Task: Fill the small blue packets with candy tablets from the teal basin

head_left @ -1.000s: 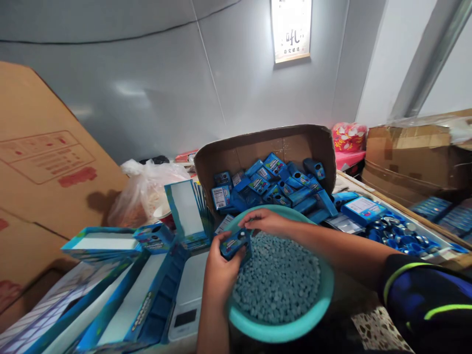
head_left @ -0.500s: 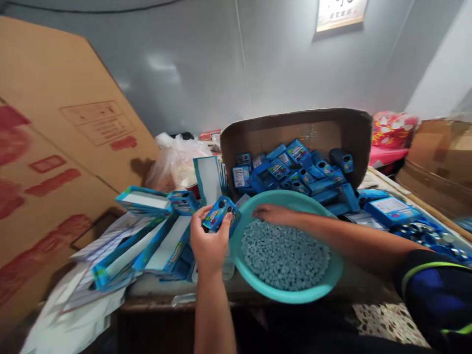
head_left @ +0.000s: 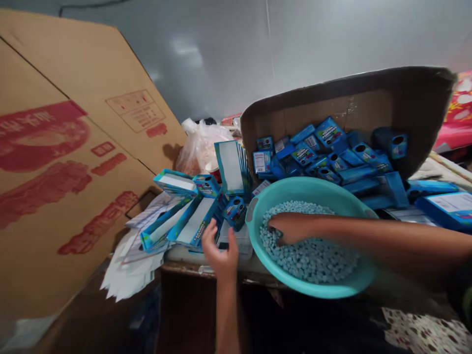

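Observation:
My left hand [head_left: 221,250] is empty, its thumb and fingers spread apart. Just beyond its fingertips sits a small printed blue box [head_left: 235,213], tilted and apart from the hand. A turquoise basin [head_left: 317,292] holds a mass of small pale blue candies [head_left: 313,263]. Into its left part reaches my right hand [head_left: 295,228], fingers curled down among the candies, their tips partly buried. Left of the small box lie long blue display cartons [head_left: 195,221] with white insides, and a stack of them [head_left: 231,167] stands upright behind.
Behind the basin, a brown carton [head_left: 295,105] lies with its open side facing me, holding many blue boxes [head_left: 304,153]. A large cardboard box [head_left: 73,147] rises at the left. White papers [head_left: 129,270] hang over the table edge. A plastic bag [head_left: 201,142] stands at the back.
My left hand has let go of the small blue box, which now rests by the cartons, and has drawn back. My right hand has gone lower into the candies. The view has swung left.

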Motion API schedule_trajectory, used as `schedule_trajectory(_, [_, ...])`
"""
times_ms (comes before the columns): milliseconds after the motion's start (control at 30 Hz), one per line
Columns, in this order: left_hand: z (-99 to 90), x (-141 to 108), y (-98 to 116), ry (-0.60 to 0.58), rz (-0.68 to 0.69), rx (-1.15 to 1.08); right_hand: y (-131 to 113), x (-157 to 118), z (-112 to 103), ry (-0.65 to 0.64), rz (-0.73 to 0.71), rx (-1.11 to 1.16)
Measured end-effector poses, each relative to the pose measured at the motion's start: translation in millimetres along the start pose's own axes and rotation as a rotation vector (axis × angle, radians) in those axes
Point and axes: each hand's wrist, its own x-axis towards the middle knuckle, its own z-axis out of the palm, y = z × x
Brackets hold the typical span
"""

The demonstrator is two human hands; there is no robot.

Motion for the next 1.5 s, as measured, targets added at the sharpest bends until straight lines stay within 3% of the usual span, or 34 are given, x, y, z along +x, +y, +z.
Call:
schedule_trajectory(67, [-20.5,-27.0,-4.2,0.185,0.010,0.060,5.1,-1.7,-2.6,-0.067,-0.013,-0.028])
schedule_trajectory(133, [-38.0,-51.4,-12.0,0.262,-0.094,0.083,8.8,-3.9,-5.3,-0.088,-0.015,-0.042])
schedule_trajectory(233, [-52.1,-75.9,-28.4,0.247,-0.276,0.113,10.4,-7.0,-10.0,-0.109,-0.004,-0.094])
schedule_trajectory(300, [-54.6,-84.4,-40.7,0.221,-0.301,0.158,9.2,-8.3,-13.0,-0.121,-0.006,-0.133])
schedule_trajectory(500, [-55.0,-94.8,-65.2,0.241,-0.159,0.210,8.7,-5.8,-17.8,-0.100,0.028,-0.210])
schedule_trajectory(733, [-54.2,-97.9,-70.6,0.245,-0.020,0.221,18.6,-2.3,-18.8,-0.115,0.003,-0.203])
schedule_trajectory(867, [-53.2,-95.8,-66.2,0.245,-0.011,0.244,21.1,-0.5,-22.2,-0.122,0.005,-0.187])
schedule_trajectory(933, [-52.9,-89.0,-52.6,0.223,-0.035,0.264,21.0,-0.6,-22.5,-0.124,0.011,-0.186])
schedule_trajectory(1033, [-47.3,-62.5,-15.0,0.124,-0.050,0.272,18.7,-3.4,-16.6,-0.175,-0.013,-0.174])
schedule_trajectory(1200, [-10.3,12.8,44.9,-0.094,0.155,0.274,15.5,-6.6,4.0,-0.327,-0.094,-0.271])
schedule_trajectory(1267, [8.0,38.1,48.8,-0.215,0.080,0.286,16.1,-4.4,7.7,-0.363,-0.148,-0.284])
schedule_trajectory(1400, [29.0,64.5,29.8,-0.503,-0.244,0.160,15.9,2.7,4.1,-0.456,-0.194,-0.243])
schedule_trajectory(1500, [28.6,71.0,23.0,-0.528,-0.409,0.090,14.0,9.2,1.3,-0.540,-0.194,-0.246])
